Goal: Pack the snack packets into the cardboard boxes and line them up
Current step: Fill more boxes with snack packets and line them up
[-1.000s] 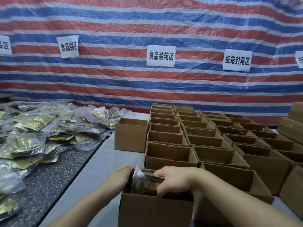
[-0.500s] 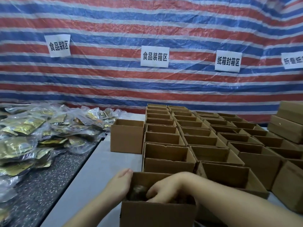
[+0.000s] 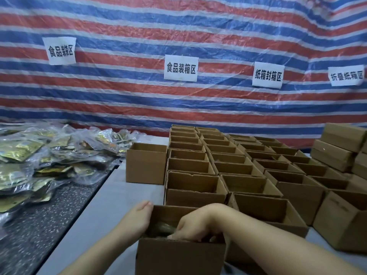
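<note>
An open cardboard box [image 3: 178, 257] stands at the near edge of the table. Inside it lies a clear snack packet [image 3: 164, 228] with dark greenish contents, mostly hidden. My right hand [image 3: 195, 225] reaches down into the box, fingers curled on the packet. My left hand [image 3: 139, 217] holds the box's left wall, fingers along the outside, thumb hidden. Several rows of open boxes [image 3: 190, 191] stand lined up behind it.
A heap of snack packets [image 3: 39, 161] covers the dark speckled table at the left. One open box [image 3: 146, 165] stands apart left of the rows. Closed boxes [image 3: 337, 153] are stacked at the far right. A striped tarp with paper labels hangs behind.
My right hand has pushed the packet from above the rim down into the box. The left hand has stayed at the left wall. The view shifted a little to the right.
</note>
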`<act>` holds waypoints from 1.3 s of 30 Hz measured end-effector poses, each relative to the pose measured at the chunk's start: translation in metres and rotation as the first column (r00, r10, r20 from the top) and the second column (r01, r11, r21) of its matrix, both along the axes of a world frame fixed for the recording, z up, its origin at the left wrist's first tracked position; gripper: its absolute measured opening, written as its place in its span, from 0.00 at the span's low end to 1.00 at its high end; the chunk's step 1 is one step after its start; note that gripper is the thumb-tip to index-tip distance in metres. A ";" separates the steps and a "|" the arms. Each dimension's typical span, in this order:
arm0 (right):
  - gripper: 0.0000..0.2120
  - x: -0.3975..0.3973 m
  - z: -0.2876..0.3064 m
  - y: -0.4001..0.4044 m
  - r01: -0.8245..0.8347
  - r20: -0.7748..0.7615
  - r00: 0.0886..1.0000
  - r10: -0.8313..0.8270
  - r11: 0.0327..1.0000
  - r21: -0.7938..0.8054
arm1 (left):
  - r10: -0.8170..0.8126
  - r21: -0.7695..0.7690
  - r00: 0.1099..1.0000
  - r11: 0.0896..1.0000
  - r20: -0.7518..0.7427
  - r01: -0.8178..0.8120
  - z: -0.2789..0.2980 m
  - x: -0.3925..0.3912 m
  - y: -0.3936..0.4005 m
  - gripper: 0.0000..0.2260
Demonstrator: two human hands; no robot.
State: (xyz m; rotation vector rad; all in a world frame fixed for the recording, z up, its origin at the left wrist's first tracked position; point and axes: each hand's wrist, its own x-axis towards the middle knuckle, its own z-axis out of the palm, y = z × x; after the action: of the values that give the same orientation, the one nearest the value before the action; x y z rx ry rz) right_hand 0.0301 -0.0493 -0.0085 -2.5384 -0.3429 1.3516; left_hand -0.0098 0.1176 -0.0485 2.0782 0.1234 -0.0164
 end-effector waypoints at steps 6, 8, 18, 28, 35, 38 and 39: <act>0.34 -0.019 0.010 -0.003 0.175 -0.089 0.982 -0.170 0.983 0.056 | 0.015 -0.035 0.999 0.999 -0.048 -0.017 0.006 -0.004 -0.004 0.16; 0.34 -0.031 0.020 -0.001 0.107 0.035 0.993 -0.110 0.991 0.080 | 0.020 -0.085 0.993 0.996 -0.119 -0.030 0.010 -0.004 0.001 0.15; 0.47 -0.065 0.004 -0.070 -0.218 0.614 0.741 0.272 0.962 -0.163 | 0.058 0.056 0.993 0.997 -0.107 -0.052 0.004 -0.020 -0.012 0.17; 0.40 -0.061 -0.006 -0.001 -0.358 0.689 0.631 0.357 0.922 -0.150 | 0.181 0.303 0.983 0.939 -0.037 -0.162 0.001 -0.012 0.063 0.09; 0.36 -0.018 0.004 0.079 -0.411 0.648 0.374 0.664 0.744 -0.526 | 0.321 0.444 0.942 0.861 -0.101 -0.246 0.003 0.029 0.129 0.15; 0.37 0.008 0.007 0.099 -0.365 0.587 0.352 0.729 0.684 -0.632 | 0.320 0.458 0.943 0.854 -0.089 -0.247 0.004 0.063 0.142 0.16; 0.38 0.018 0.007 0.104 -0.353 0.575 0.368 0.731 0.682 -0.640 | 0.323 0.462 0.942 0.851 -0.087 -0.249 0.005 0.075 0.145 0.17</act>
State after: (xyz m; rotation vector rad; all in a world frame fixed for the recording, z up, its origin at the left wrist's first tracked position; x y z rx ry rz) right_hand 0.0480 0.0544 -0.0012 -3.4810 -1.3551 0.1809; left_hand 0.0650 0.2625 -0.0435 2.4960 0.5888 0.0295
